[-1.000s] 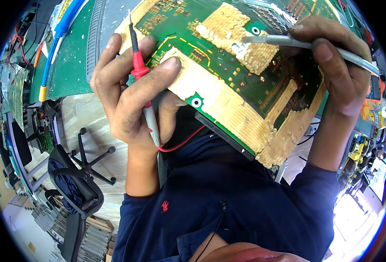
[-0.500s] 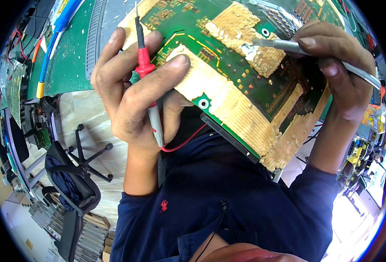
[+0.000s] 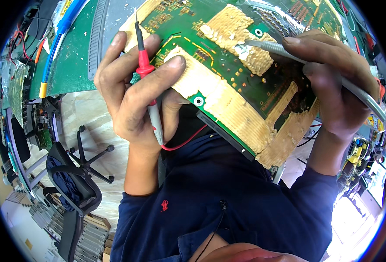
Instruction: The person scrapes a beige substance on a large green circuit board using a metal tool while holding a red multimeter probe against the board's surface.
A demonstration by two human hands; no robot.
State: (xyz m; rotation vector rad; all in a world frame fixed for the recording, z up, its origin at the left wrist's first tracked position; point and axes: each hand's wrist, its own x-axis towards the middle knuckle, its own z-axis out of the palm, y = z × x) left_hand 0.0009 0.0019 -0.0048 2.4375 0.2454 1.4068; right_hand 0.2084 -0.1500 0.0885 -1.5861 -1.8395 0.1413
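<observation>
My left hand [image 3: 132, 98] grips a green circuit board [image 3: 245, 83] at its left side, holding a test probe [image 3: 143, 59] with red collar, grey handle and red lead between its fingers. The board carries tan, ridged, putty-like strips [image 3: 225, 22], one torn around a white patch. My right hand [image 3: 341, 87] is closed on a slim silver bladed tool [image 3: 271, 46], its tip at that torn patch. The board is tilted above my lap, over the table's front; whether its far part rests on anything I cannot tell.
A green-matted table [image 3: 73, 65] holds a grey panel [image 3: 95, 48], a blue rod [image 3: 64, 24] with yellow end and cables. A black swivel chair [image 3: 73, 174] stands on the tiled floor at left. Boards and clutter [image 3: 354, 161] line the right side.
My right thumb and fingers have shifted on the tool, whose handle now slants lower to the right. The board and my left hand have moved only slightly.
</observation>
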